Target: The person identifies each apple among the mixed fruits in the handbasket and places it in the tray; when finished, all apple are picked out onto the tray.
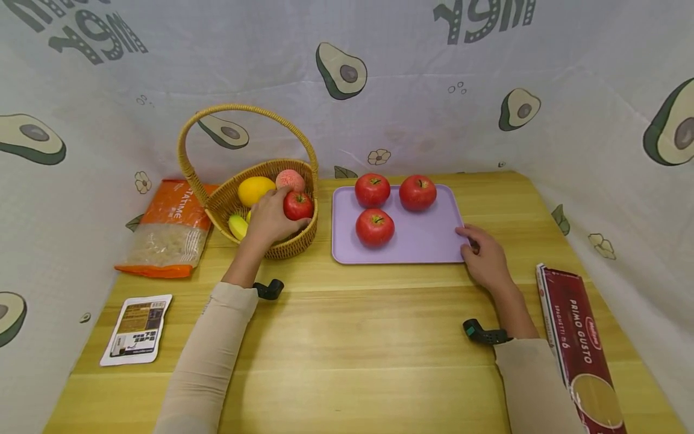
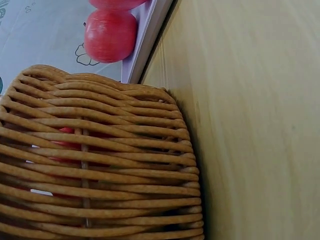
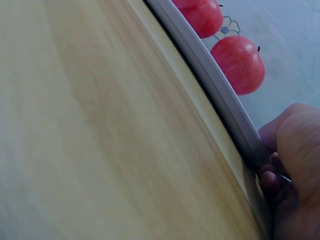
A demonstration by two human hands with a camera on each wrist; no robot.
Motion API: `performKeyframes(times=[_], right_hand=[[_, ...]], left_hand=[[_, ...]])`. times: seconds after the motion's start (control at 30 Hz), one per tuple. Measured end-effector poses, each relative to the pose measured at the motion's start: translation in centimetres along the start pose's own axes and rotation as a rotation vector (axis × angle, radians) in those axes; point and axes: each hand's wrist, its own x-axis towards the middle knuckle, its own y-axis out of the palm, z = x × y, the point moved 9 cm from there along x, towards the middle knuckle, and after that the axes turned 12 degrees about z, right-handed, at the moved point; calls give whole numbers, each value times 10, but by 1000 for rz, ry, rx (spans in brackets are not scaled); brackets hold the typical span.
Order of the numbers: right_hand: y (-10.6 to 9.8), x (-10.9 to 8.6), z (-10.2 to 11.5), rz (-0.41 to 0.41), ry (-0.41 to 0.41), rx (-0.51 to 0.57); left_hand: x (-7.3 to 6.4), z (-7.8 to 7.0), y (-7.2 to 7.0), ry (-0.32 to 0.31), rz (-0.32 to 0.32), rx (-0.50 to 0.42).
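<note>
A spaghetti box lies nearest. The right hand pinches the lilac tray at its near right corner. Farther off, the left hand, fingers curled, grips a red apple in the wicker basket: the pick-up step, seemingly. Lifting it clear of the handle comes next.

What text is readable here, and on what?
"PRIMO GUSTO", with "SPAGHETTI" and "6" in smaller type: pasta box.
A red oval logo on the same box: too small to read.
"...ATIME", start unclear: orange bag.
White packet: print too small to read.
Backdrop cloth: large grey letters, mirrored and cut off, not readable.
Wrist views: no text.
</note>
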Motion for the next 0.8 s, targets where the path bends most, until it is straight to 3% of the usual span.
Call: performKeyframes(times=[0.33, 0.8], right_hand=[[-1, 2, -6, -24, -13, -12], [-1, 1, -5, -25, -4, -18]], left_hand=[[-5, -2, -4, 49, -12, -64], [-26, 3, -26, 99, -162, -179]])
